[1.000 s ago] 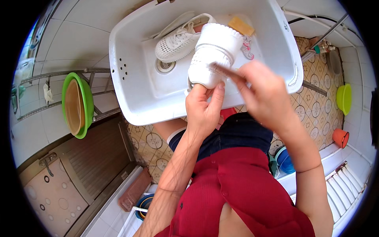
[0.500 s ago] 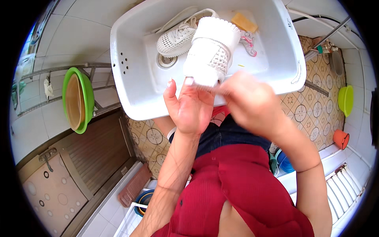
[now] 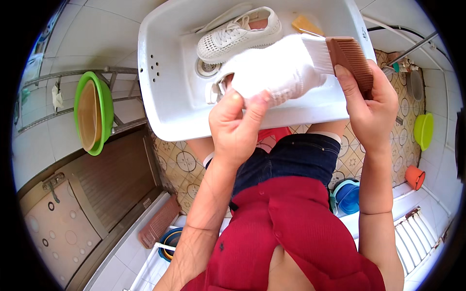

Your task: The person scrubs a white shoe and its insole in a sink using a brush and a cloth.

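Basically, L grip [image 3: 235,128] clamped on rounded wht shoe [image 3: 276,70], R grip [image 3: 371,114] on ribbed brn brush [image 3: 350,59].

Green basin [image 3: 108,111] left, lime basin [image 3: 424,132] and orange bucket [image 3: 414,178] right

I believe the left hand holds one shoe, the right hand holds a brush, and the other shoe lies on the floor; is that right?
Not quite: the other shoe lies in the sink, as the head view shows. The left hand holds one shoe, the right hand a brush.
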{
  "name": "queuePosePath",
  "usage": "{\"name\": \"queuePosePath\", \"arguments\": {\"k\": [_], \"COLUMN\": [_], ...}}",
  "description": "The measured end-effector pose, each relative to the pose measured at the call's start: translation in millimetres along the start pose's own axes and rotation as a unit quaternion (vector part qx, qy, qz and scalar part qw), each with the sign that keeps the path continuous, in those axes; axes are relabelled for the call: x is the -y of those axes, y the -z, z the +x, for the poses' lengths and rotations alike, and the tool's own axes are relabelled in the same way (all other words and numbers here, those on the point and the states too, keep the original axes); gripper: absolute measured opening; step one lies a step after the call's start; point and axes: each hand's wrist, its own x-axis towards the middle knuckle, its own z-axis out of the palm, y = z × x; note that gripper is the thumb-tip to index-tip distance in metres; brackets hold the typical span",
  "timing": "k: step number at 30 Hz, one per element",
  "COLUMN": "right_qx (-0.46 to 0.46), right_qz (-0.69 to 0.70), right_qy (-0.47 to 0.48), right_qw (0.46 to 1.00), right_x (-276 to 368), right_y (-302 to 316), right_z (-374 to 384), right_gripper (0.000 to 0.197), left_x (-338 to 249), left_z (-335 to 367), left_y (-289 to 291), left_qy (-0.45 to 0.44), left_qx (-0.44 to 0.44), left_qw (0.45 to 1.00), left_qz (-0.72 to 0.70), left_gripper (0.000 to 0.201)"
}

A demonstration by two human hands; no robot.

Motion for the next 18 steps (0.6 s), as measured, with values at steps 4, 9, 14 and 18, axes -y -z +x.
{"name": "queuePosePath", "arguments": {"k": [4,9,14,18], "right_qx": [0.068,0.14,0.223,0.196], "right_qz": [-0.032,-0.118,-0.076,-0.163], "right_qy": [-0.006,-0.03,0.034,0.063], "right_qw": [0.997,0.983,0.971,0.965], "right_x": [-1.9,-1.3,11.7,-10.4], "right_y": [-4.5,-15.8,-30.4,-24.1], "right_z": [-4.7,-14.5,-29.5,-5.7], "right_gripper": [0.016,0.02,0.017,0.02], "left_x": [19.8,30.6,36.8,42.6], "left_z": [0.7,-12.4,-17.4,-20.0], "left_y": [5.2,6.4,5.8,8.1], "left_qy": [-0.185,-0.141,-0.106,-0.146], "left_qx": [0.05,0.056,0.063,0.063], "left_qw": [0.953,0.955,0.954,0.949], "left_qz": [0.235,0.256,0.274,0.274], "left_gripper": [0.01,0.008,0.008,0.014]}}
